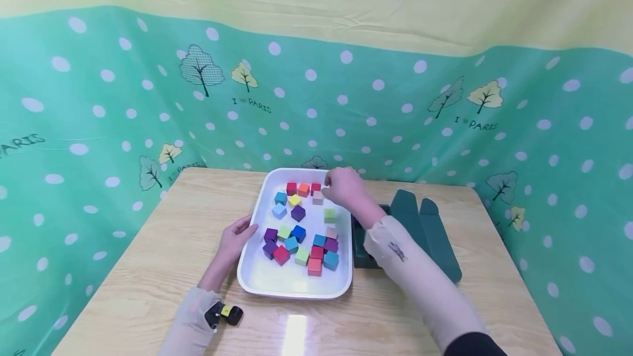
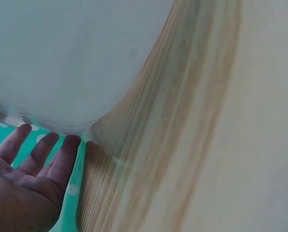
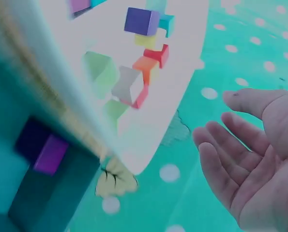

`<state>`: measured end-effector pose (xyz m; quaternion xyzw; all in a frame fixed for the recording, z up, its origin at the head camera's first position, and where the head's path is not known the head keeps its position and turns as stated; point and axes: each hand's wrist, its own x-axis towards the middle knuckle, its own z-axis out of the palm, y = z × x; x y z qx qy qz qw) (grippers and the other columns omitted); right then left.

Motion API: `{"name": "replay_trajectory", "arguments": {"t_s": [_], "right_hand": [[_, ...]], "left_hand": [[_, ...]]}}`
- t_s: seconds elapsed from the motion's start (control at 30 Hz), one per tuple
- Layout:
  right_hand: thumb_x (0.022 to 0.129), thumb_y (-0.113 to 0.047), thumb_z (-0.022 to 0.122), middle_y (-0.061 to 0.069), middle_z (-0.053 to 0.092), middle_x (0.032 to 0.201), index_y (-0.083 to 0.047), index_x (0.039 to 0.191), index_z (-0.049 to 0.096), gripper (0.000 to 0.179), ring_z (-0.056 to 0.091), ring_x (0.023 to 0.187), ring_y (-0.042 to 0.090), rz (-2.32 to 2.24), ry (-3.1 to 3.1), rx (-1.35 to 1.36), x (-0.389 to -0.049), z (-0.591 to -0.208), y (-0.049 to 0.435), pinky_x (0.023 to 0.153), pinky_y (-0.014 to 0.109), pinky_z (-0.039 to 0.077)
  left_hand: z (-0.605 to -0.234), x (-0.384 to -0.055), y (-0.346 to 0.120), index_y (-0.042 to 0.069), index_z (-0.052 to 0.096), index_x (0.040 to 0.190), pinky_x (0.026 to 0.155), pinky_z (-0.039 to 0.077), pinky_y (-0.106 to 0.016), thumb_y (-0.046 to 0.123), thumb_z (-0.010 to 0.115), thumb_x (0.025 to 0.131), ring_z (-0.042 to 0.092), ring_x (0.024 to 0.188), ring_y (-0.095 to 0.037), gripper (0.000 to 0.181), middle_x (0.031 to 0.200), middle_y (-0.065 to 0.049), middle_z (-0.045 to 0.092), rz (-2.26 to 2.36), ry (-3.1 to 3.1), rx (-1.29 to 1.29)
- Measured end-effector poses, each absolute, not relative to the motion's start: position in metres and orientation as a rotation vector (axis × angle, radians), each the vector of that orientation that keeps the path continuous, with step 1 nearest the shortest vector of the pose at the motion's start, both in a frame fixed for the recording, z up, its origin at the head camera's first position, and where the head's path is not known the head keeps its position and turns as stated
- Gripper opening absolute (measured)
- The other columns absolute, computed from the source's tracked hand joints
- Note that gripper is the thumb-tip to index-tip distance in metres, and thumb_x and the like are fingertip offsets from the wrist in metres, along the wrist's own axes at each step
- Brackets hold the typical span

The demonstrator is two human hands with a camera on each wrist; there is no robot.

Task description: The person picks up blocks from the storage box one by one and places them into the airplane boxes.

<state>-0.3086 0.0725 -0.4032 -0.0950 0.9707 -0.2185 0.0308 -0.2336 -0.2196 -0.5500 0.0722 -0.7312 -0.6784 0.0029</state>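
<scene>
A white tray (image 1: pixel 295 285) holds several coloured cubes in red, orange, yellow, blue, purple, pale green and beige. At its left side, my left hand (image 1: pixel 236 239) touches the rim with relaxed fingers; in the left wrist view its fingertips (image 2: pixel 71 140) come up against the tray's edge. My right hand (image 1: pixel 344 187) is over the tray's back right corner, near a beige cube (image 1: pixel 318 198). Nothing sits between its loosely bent fingers in the right wrist view. Right of the tray stands a dark green box (image 1: pixel 365 260), partly hidden by the right arm, with a purple cube (image 3: pixel 52 153) inside.
The box's dark green lid flaps (image 1: pixel 437 235) spread out to the right on the wooden table (image 1: pixel 198 202). A green and yellow printed curtain (image 1: pixel 316 81) hangs behind the table and along both sides. A black device with a yellow patch (image 1: pixel 225 312) is strapped to the left wrist.
</scene>
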Motion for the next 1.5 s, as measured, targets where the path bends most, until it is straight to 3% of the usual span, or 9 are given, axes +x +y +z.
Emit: {"name": "replay_trajectory", "arguments": {"t_s": [0.27,0.5,0.6,0.83,0.93,1.1,1.2,1.37,1.5], "right_hand": [[0.083,-0.016,0.076,0.002,0.062,0.08,-0.015,0.087,0.066,0.011,0.058,0.074,0.02,-0.675,2.861,-0.062,-0.336,-0.432,0.031,0.067,0.032,0.053],[0.082,-0.018,0.079,0.0,0.059,0.096,-0.016,0.116,0.064,0.037,0.055,0.089,0.023,-0.93,2.789,0.126,-0.339,-0.458,0.027,0.082,0.039,0.054],[0.082,-0.023,0.079,0.001,0.059,0.097,-0.015,0.119,0.062,0.041,0.055,0.091,0.024,-0.89,2.83,0.129,-0.34,-0.467,0.028,0.087,0.044,0.051],[0.082,-0.028,0.079,0.002,0.062,0.088,-0.018,0.095,0.064,0.022,0.056,0.088,0.023,-0.82,2.87,0.194,-0.346,-0.477,0.028,0.096,0.05,0.047],[0.081,-0.028,0.08,-0.001,0.063,0.089,-0.019,0.097,0.064,0.024,0.057,0.087,0.022,-0.912,2.821,0.252,-0.347,-0.477,0.027,0.092,0.045,0.05],[0.079,-0.026,0.081,0.002,0.059,0.107,-0.016,0.114,0.059,0.042,0.054,0.096,0.025,-1.119,2.692,0.354,-0.342,-0.461,0.029,0.087,0.043,0.052],[0.078,-0.025,0.079,0.006,0.059,0.105,-0.012,0.108,0.061,0.037,0.056,0.094,0.027,-1.068,2.672,0.336,-0.342,-0.444,0.034,0.081,0.041,0.053],[0.074,-0.018,0.078,0.01,0.062,0.097,-0.006,0.091,0.064,0.025,0.063,0.084,0.028,-0.965,2.62,0.202,-0.347,-0.416,0.049,0.067,0.033,0.057],[0.075,-0.018,0.078,0.012,0.065,0.092,-0.003,0.085,0.067,0.022,0.064,0.084,0.031,-0.983,2.577,0.07,-0.34,-0.395,0.073,0.067,0.034,0.057]], "left_hand": [[-0.552,-0.234,-0.22,0.0,0.051,0.137,0.091,0.053,-0.028,0.021,0.067,0.094,0.053,0.122,-0.035,0.05,0.135,-0.024,0.053,-2.14,-2.276,0.219],[-0.552,-0.233,-0.221,-0.001,0.053,0.135,0.09,0.053,-0.029,0.019,0.067,0.093,0.054,0.12,-0.035,0.049,0.133,-0.025,0.054,-2.142,-2.249,0.221],[-0.554,-0.232,-0.219,-0.001,0.053,0.135,0.089,0.055,-0.031,0.019,0.067,0.093,0.057,0.117,-0.035,0.048,0.131,-0.025,0.056,-2.144,-2.252,0.218],[-0.549,-0.231,-0.218,-0.002,0.054,0.134,0.088,0.055,-0.033,0.018,0.066,0.094,0.058,0.114,-0.036,0.047,0.129,-0.026,0.057,-2.151,-2.252,0.22],[-0.544,-0.229,-0.219,-0.004,0.052,0.135,0.089,0.055,-0.034,0.017,0.065,0.095,0.058,0.115,-0.037,0.048,0.13,-0.027,0.055,-2.189,-2.229,0.202],[-0.525,-0.223,-0.217,-0.007,0.05,0.135,0.092,0.053,-0.04,0.011,0.063,0.096,0.055,0.116,-0.041,0.045,0.131,-0.03,0.053,-2.232,-2.218,0.208],[-0.522,-0.225,-0.216,-0.007,0.049,0.135,0.092,0.053,-0.041,0.01,0.062,0.096,0.054,0.117,-0.043,0.045,0.131,-0.031,0.052,-2.241,-2.223,0.196],[-0.541,-0.233,-0.219,-0.003,0.05,0.137,0.089,0.055,-0.032,0.017,0.064,0.096,0.056,0.117,-0.037,0.048,0.134,-0.027,0.052,-2.22,-2.229,0.214],[-0.55,-0.233,-0.22,0.0,0.051,0.137,0.086,0.055,-0.027,0.022,0.065,0.095,0.058,0.115,-0.033,0.049,0.133,-0.024,0.054,-2.169,-2.248,0.259]]}}
